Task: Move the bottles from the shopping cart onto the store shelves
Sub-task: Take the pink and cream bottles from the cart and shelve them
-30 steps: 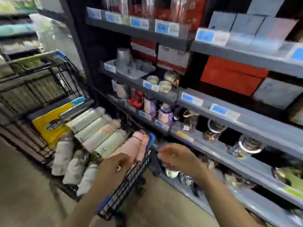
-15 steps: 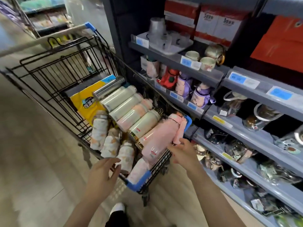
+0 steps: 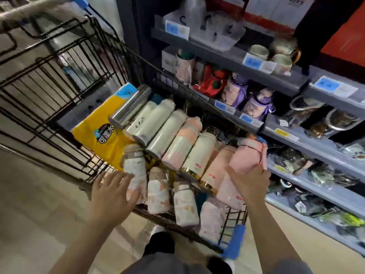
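Observation:
A black wire shopping cart (image 3: 65,107) holds several bottles lying on their sides: a steel one (image 3: 130,107), cream ones (image 3: 156,123), pink ones, and small patterned white ones (image 3: 158,190). My left hand (image 3: 112,192) is spread open, fingers touching a patterned white bottle (image 3: 135,171) at the cart's near-left edge. My right hand (image 3: 249,180) rests with fingers apart on the big pink bottle (image 3: 240,167) at the cart's right side, without a closed grip. Grey store shelves (image 3: 286,86) stand to the right.
A yellow and blue package (image 3: 102,135) lies under the bottles in the cart. The shelves carry mugs, purple and red bottles (image 3: 237,89), glass jars and packaged goods. The cart's blue handle end (image 3: 235,242) is near my legs. Beige floor lies to the left.
The view has tilted down and closer to the cart. Both hands moved forward from the cart's rim onto bottles: left onto a patterned white one, right onto the big pink one.

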Available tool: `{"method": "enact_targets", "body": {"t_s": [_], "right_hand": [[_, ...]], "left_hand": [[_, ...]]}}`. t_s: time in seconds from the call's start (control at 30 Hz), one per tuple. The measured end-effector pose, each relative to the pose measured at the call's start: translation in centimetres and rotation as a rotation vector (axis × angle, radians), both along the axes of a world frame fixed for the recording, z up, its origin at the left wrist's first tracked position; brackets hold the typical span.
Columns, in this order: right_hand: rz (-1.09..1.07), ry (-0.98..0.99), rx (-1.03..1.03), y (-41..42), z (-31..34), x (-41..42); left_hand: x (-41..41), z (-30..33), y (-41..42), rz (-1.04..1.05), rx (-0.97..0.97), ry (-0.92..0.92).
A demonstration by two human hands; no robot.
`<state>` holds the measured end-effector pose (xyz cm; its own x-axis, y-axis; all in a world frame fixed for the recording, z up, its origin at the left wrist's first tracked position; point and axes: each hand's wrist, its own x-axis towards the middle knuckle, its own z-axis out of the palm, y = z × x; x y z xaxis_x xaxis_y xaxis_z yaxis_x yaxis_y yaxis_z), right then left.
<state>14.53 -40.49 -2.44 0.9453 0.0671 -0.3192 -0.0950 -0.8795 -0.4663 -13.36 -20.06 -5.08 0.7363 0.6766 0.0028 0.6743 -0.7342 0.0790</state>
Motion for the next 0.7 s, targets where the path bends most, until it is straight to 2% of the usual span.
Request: {"method": "enact_targets", "body": {"t_s": [0.13, 0.3, 0.47, 0.7], "right_hand": [[-0.072, -0.03, -0.091, 1.1, -0.8, -0.1], [-0.122, -0.116, -0.253, 2.4, -1.8, -0.2], [-0.094, -0.2, -0.326, 2.8, -2.6, -0.9], [-0.098, -0.276, -0.323, 3.3, -3.1, -1.5]], "left_hand": [[0.2, -0.1, -0.6, -0.015, 0.0, -0.114], [0.4, -0.5, -0.5, -0.063, 0.133, -0.286], [0.5, -0.5, -0.4, -0.056, 0.117, -0.288], [0.9, 0.1, -0.7, -0.024, 0.051, -0.247]]}}
